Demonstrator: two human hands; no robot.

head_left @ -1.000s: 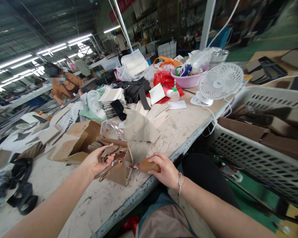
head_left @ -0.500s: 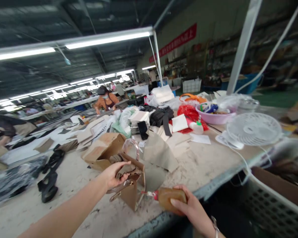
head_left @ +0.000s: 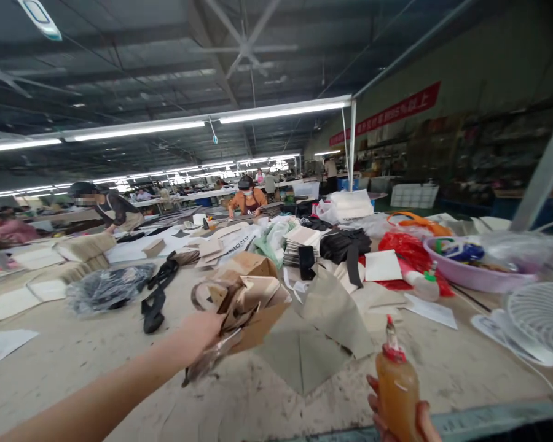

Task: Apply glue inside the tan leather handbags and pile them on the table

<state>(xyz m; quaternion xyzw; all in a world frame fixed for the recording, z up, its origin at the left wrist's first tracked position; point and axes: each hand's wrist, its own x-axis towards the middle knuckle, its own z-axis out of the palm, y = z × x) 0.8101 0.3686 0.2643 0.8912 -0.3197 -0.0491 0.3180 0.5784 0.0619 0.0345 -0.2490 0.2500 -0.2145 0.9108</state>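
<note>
My right hand [head_left: 426, 423] is wrapped round a squeeze bottle [head_left: 397, 390] of amber liquid, likely glue, with a red collar. The bottle stands upright in my grip above the table's front edge, nozzle up. My left hand [head_left: 207, 331] is closed on a brown bag piece [head_left: 233, 313], blurred by motion; its fingers are partly hidden behind the folds. A loop-shaped handle [head_left: 203, 296] shows at the bundle's left. Behind it is a cardboard box [head_left: 253, 264], largely covered. Grey-beige sheets [head_left: 304, 350] lie flat to the right of the bundle.
Black straps [head_left: 156, 307] and a plastic-wrapped bundle [head_left: 110, 288] lie at left. A pink basin [head_left: 479, 270], a white fan [head_left: 544, 313] and a white bottle with a green cap [head_left: 426, 285] stand at right. Co-workers [head_left: 249, 199] bend over the tables beyond.
The view has swung left and up. My right hand has drawn the bottle away from the brown bag piece and turned it from lying sideways to upright. My left hand has pushed the piece farther forward.
</note>
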